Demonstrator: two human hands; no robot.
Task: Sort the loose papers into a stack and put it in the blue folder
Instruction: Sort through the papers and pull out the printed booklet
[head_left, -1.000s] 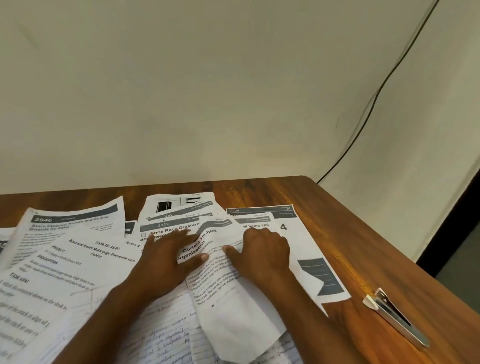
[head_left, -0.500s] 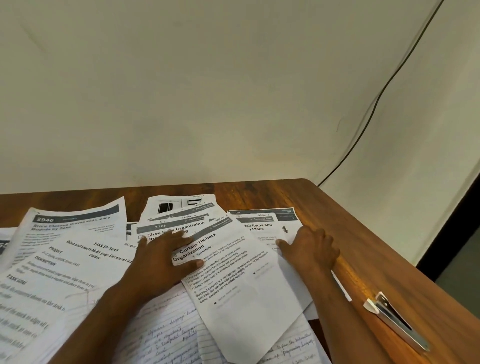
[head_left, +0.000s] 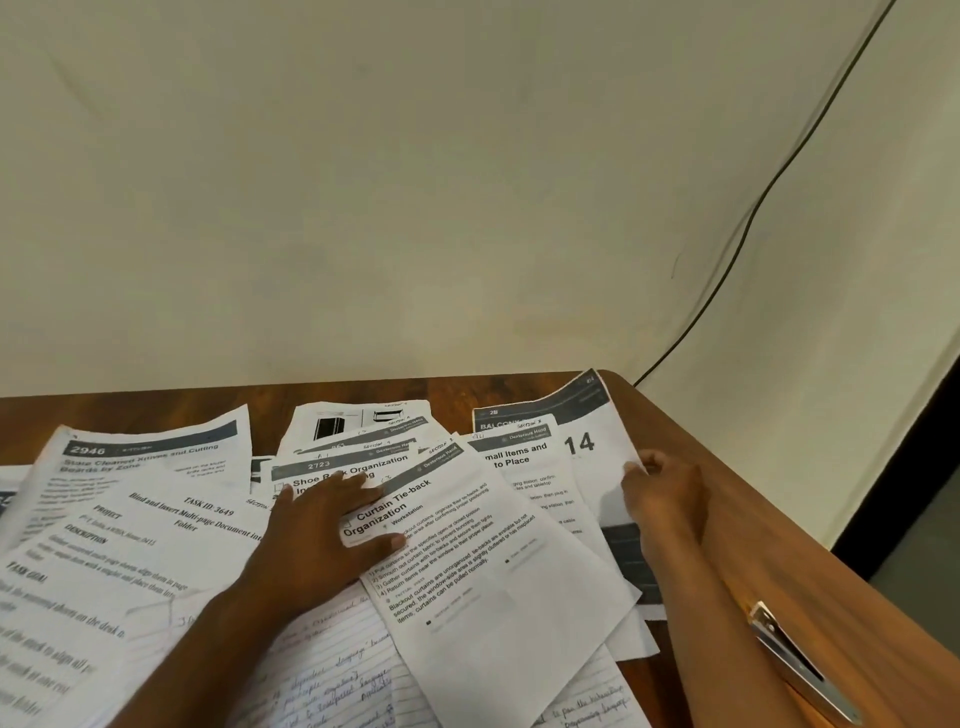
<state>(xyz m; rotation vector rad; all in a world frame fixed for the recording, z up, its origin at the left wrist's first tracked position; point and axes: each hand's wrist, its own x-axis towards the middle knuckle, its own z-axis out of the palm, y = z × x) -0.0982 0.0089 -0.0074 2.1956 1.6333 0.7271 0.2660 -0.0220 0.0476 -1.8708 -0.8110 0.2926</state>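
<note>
Right hand (head_left: 662, 491) has slid out to the far-right sheet marked 14 (head_left: 597, 452), fingers curled on its edge, lifting it | left hand (head_left: 317, 530) stays flat, fingers straight, pinning the Curtain Tie-back sheet (head_left: 498, 582) | gathering has barely begun | loose papers (head_left: 156, 519) fan out overlapped between and left of both hands | blue folder not in view

loose papers (head_left: 488, 587): white printed and handwritten sheets | state: unstacked, fanned, overlapping at mixed angles | top sheet: "Curtain Tie-back Organization", tilted | sheet marked "14" (head_left: 592, 441): far-right corner lifted | place: spread across surface
</note>
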